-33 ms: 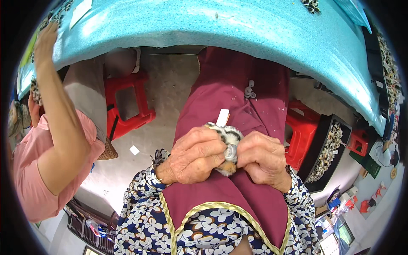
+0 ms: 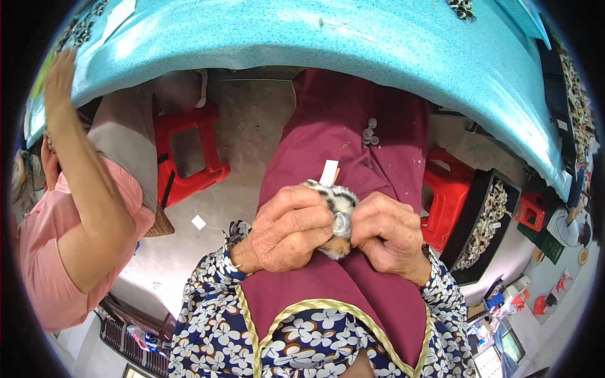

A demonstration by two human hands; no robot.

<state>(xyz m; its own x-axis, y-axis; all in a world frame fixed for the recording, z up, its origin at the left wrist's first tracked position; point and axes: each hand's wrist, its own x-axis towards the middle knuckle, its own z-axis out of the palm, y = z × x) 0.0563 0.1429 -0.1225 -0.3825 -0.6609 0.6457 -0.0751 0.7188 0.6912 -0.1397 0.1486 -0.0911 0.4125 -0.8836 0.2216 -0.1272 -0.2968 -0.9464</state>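
Over my lap is a small plush piece [image 2: 341, 200] with white, black and orange fur and a white label [image 2: 329, 173] sticking out at its far end. My left hand [image 2: 291, 228] is closed around its left side. A pale grey, shiny round piece [image 2: 341, 225] lies against the fur between my two hands. My right hand [image 2: 389, 236] is closed at the right side of the plush, fingers bent together; what its fingertips grip is hidden. Several small grey-white round pieces [image 2: 370, 135] rest on my maroon apron [image 2: 328, 132] farther out.
A blue-covered table [image 2: 315, 38] spans the far side. At left a co-worker's arm [image 2: 94, 195] reaches towards the table. Red stools [image 2: 189, 157] stand at both sides. To the right, a black bin [image 2: 482, 230] holds many small furry pieces.
The co-worker's raised hand has shifted slightly nearer and left. My hands and the plush piece have barely moved.
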